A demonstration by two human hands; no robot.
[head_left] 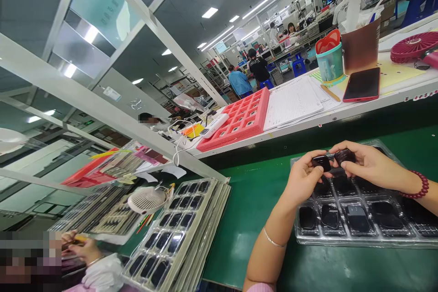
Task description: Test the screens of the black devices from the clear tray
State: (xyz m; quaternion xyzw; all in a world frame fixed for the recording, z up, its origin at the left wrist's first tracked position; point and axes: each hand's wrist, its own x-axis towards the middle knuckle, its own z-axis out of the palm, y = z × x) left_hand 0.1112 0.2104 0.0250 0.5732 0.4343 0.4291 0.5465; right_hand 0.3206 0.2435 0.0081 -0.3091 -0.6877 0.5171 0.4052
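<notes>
My left hand pinches a small glossy black part between thumb and fingers. My right hand, with a red bead bracelet at the wrist, holds a second dark part right beside the first. Both hands hover over the far side of a clear plastic tray whose pockets hold several more black parts. The tray lies on the green belt surface.
A stack of similar filled trays lies to the left, with a small white fan and a co-worker's hand beyond. On the white shelf behind: a red compartment tray, papers, a red phone, cups, a red fan.
</notes>
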